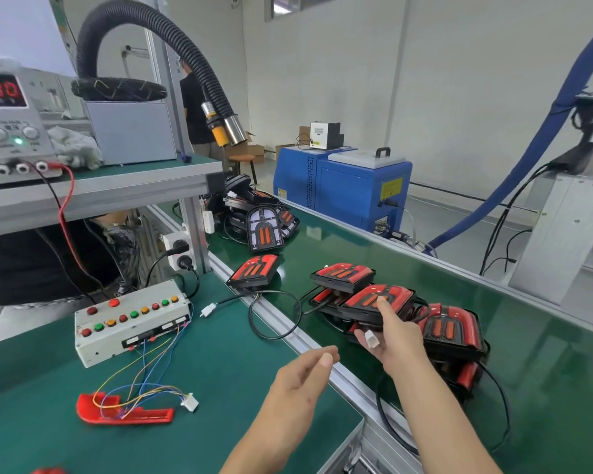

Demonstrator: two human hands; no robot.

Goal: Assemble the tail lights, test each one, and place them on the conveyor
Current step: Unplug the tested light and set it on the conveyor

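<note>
Right hand (396, 340): holds white connector (371, 339), forefinger touching a tail light (377, 300) in the conveyor (545, 336) pile, likely picking it for testing. Left hand (297, 388): loose, holding nothing, over desk (220, 388). Test box (131, 323): beyond left hand.

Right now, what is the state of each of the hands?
Left hand: open, holding nothing.
Right hand: holding a white connector, forefinger touching a tail light.
</note>
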